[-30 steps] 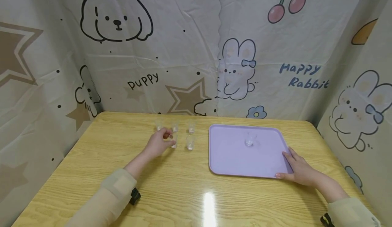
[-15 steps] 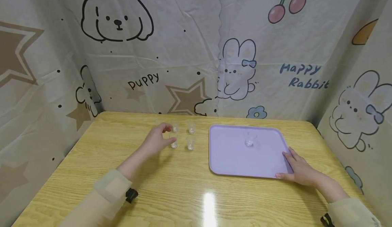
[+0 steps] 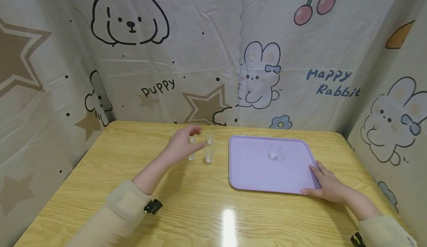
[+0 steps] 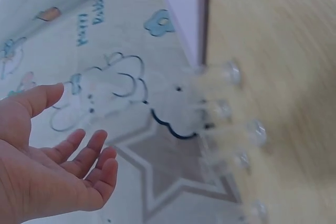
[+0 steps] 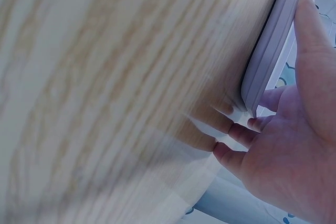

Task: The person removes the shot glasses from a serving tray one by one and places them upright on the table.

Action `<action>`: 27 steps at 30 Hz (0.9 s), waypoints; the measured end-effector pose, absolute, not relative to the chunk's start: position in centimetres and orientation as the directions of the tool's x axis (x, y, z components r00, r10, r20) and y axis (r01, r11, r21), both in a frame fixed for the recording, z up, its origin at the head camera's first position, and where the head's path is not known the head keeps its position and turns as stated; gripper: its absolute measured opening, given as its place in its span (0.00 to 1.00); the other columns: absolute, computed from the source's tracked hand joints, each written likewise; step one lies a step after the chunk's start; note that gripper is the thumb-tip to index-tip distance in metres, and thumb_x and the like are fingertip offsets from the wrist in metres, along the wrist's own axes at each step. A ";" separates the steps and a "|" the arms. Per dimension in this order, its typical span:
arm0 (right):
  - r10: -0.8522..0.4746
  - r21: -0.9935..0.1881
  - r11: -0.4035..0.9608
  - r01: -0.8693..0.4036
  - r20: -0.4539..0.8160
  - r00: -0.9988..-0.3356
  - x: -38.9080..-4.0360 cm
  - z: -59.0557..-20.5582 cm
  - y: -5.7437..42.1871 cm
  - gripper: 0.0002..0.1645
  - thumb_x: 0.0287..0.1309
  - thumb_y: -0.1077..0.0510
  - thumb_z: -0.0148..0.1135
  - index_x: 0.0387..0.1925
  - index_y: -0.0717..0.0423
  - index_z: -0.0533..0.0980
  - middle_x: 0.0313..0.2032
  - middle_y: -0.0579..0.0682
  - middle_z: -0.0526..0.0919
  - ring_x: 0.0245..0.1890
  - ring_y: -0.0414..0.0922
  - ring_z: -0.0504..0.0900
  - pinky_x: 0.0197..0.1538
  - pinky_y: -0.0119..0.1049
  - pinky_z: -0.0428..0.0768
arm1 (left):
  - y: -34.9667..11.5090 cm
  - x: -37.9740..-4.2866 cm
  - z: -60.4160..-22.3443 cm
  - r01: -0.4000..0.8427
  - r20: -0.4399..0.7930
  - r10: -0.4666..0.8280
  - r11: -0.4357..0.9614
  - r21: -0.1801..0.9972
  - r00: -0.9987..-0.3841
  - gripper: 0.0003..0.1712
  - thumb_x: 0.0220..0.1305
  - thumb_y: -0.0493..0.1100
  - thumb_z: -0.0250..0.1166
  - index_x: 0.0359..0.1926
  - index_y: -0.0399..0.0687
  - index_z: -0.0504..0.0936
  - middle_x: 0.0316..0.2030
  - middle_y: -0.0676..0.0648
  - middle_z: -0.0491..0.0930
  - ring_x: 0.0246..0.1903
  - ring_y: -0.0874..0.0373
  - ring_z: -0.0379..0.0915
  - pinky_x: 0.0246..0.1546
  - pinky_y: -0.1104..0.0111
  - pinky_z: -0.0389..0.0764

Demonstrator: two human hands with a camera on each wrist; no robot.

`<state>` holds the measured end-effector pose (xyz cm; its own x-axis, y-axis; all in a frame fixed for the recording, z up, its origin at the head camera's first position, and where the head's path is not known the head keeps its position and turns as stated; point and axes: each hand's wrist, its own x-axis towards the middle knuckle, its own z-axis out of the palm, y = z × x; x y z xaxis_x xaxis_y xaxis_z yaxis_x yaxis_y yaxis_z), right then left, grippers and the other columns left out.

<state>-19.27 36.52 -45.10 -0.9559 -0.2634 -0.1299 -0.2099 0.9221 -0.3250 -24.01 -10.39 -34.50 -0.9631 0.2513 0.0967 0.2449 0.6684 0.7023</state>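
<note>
My left hand (image 3: 183,143) hovers over several small clear cups, its fingers loosely bent and holding nothing. In the left wrist view, the palm and fingers (image 4: 97,163) are apart from the cups, whose bases (image 4: 257,132) stand on the table. Two cups beyond the fingertips show plainly in the head view, a front cup (image 3: 208,155) and a rear cup (image 3: 209,139); others are partly covered by the hand. On the lilac tray (image 3: 253,173) stands another clear cup (image 3: 272,153). My right hand (image 3: 330,184) rests at the tray's near right corner, thumb along the front rim, fingers by the right rim.
The wood-grain table (image 3: 186,210) reaches back to a printed curtain (image 3: 207,54), which also hangs at both sides. A black strap (image 3: 153,206) shows at the left sleeve.
My left hand has moved right and slightly back over the cups, from the left cups toward the right ones. The right hand and tray have stayed in place.
</note>
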 end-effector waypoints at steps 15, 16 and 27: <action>-0.270 -0.314 0.923 -0.221 -0.122 -0.955 -19.2 -44.9 36.4 0.60 0.48 0.38 0.67 0.64 0.78 0.53 0.65 0.81 0.44 0.60 0.79 0.49 0.57 0.71 0.57 | -3.3 -23.3 -32.9 0.344 0.191 0.304 0.601 0.722 -0.933 0.33 0.58 0.53 0.66 0.62 0.49 0.69 0.55 0.50 0.73 0.57 0.52 0.64 0.57 0.59 0.70; -0.270 -0.315 0.923 -0.220 -0.124 -0.955 -19.3 -44.9 36.4 0.60 0.48 0.37 0.67 0.64 0.78 0.53 0.65 0.81 0.43 0.60 0.79 0.49 0.57 0.71 0.56 | -2.7 -23.3 -32.9 0.355 0.201 0.310 0.597 0.719 -0.929 0.33 0.58 0.53 0.66 0.62 0.49 0.69 0.55 0.50 0.74 0.57 0.52 0.64 0.57 0.59 0.70; -0.271 -0.310 0.924 -0.222 -0.122 -0.955 -19.3 -44.9 36.5 0.60 0.48 0.38 0.67 0.64 0.78 0.53 0.65 0.81 0.44 0.60 0.80 0.50 0.56 0.71 0.57 | 1.7 -24.3 -33.6 0.418 0.278 0.334 0.494 0.762 -0.901 0.31 0.58 0.51 0.67 0.61 0.48 0.70 0.55 0.50 0.73 0.58 0.55 0.63 0.60 0.62 0.68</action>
<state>-19.31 36.46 -44.94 -0.9549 -0.2706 -0.1222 -0.2223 0.9243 -0.3103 -24.34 1.74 -33.56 -0.9008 0.3336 0.2779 0.4181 0.4940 0.7623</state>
